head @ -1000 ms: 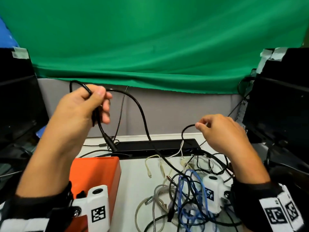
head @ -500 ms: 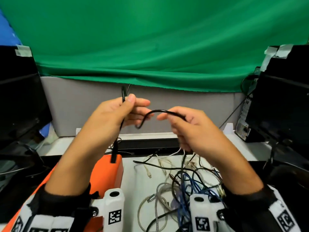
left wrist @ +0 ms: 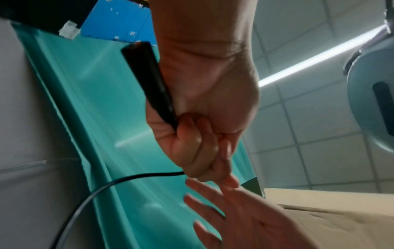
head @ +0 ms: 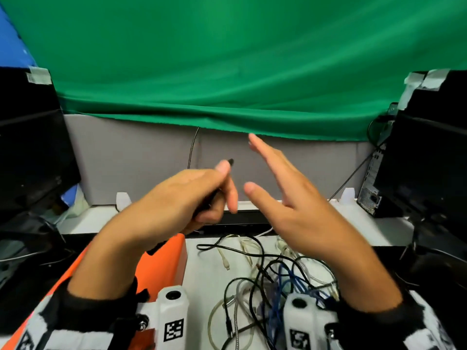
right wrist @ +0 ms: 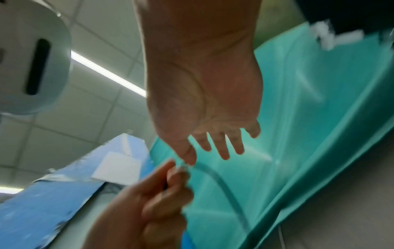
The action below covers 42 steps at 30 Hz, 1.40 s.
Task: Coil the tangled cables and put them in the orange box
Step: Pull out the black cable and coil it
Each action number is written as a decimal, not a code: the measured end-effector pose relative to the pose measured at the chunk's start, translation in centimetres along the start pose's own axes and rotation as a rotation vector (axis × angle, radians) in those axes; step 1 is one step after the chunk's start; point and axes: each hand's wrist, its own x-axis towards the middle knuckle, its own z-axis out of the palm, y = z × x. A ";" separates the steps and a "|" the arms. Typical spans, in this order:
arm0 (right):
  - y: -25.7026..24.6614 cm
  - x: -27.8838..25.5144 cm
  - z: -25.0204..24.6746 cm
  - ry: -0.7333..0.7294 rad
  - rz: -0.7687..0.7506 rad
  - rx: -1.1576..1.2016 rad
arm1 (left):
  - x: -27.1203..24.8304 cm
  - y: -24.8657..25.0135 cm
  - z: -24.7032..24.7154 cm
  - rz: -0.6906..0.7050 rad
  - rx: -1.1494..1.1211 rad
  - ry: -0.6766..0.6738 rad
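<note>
The left hand [head: 177,198] is curled round a thin black rubber cable [left wrist: 149,80], its stiff plug end jutting past the palm, above the orange plastic box [head: 164,263] at the near left of the white table [head: 202,269]. The right hand [head: 290,198] is spread flat, holding nothing. To coil well, it should catch the trailing slack and lay even loops into the left grip, drawing gently from the tangled pile of black, blue and grey cables [head: 273,281].

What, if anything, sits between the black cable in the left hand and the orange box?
Nothing visible. The left hand grips the black cable right above the orange box; the open right hand is off to the side.
</note>
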 end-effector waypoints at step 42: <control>-1.5 -0.3 -0.3 0.170 -0.229 0.305 | -0.4 0.8 2.4 0.348 -0.695 -0.228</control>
